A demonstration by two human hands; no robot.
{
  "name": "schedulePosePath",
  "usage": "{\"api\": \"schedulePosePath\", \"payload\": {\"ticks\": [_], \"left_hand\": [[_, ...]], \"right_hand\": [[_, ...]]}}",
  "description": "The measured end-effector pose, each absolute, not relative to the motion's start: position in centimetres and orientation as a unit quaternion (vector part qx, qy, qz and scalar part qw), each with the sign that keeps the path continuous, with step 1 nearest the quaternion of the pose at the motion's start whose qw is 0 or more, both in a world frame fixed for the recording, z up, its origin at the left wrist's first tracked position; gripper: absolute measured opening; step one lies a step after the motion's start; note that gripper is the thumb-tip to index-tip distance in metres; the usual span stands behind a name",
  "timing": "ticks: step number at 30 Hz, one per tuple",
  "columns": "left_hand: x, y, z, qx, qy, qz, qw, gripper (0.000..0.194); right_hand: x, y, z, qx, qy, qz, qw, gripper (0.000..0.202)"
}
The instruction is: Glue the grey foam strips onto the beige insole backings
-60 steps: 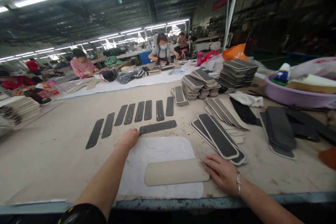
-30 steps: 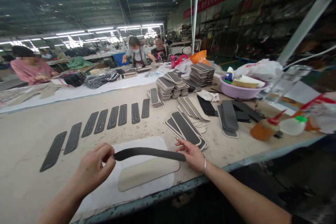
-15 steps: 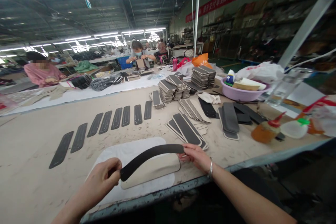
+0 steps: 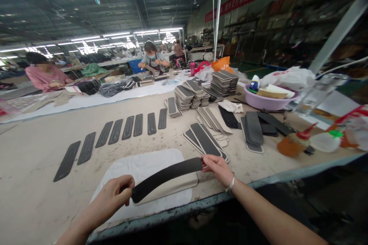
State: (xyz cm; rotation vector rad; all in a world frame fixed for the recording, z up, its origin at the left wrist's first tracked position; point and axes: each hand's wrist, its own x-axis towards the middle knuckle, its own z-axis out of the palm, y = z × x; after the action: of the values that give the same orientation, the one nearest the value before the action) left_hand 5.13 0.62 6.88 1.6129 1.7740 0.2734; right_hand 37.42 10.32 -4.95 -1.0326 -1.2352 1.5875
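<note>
A dark grey strip (image 4: 168,174) with rounded ends is stretched between my two hands and arches upward in the middle. My left hand (image 4: 119,191) pinches its left end, and my right hand (image 4: 217,168) pinches the right end. Right below it lies a cream-coloured strip (image 4: 175,185) of similar shape, partly covered by the dark one. Whether the two touch I cannot tell. Under both is a white sheet (image 4: 120,166) near the table's front edge. Beyond it, several black strips (image 4: 115,132) with a shiny outline of something wet-looking lie in a slanting row.
Stacked grey pieces with cream borders (image 4: 184,97) stand at the back; loose ones (image 4: 205,139) lie by my right hand. Rightward are a purple basin (image 4: 267,101), a bottle of amber liquid (image 4: 293,143) and a green-capped bottle (image 4: 326,141). Two co-workers sit across the table.
The dark strip has tilted so more of its face shows, and it covers more of the cream strip. Both hands keep their hold. A co-worker opposite has lowered the piece in their hands.
</note>
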Motion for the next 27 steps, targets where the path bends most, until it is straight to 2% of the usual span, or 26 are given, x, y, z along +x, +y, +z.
{"api": "schedulePosePath", "payload": {"ticks": [5,12,19,27], "left_hand": [[4.3,0.8,5.4,0.599,0.682,0.124,0.402,0.014],[2.2,2.1,1.6,0.52,0.719,0.153,0.436,0.024],[1.5,2.5,-2.2,0.467,0.768,0.147,0.412,0.028],[1.4,2.7,-2.9,0.478,0.769,0.152,0.396,0.023]], "right_hand": [[37.0,10.3,-5.2,-0.463,-0.568,0.556,0.392,0.026],[35.7,10.0,-5.4,-0.53,-0.628,0.493,0.286,0.021],[34.7,9.8,-5.9,-0.571,-0.681,0.397,0.228,0.01],[34.5,10.2,-6.2,-0.585,-0.699,0.367,0.186,0.01]]}}
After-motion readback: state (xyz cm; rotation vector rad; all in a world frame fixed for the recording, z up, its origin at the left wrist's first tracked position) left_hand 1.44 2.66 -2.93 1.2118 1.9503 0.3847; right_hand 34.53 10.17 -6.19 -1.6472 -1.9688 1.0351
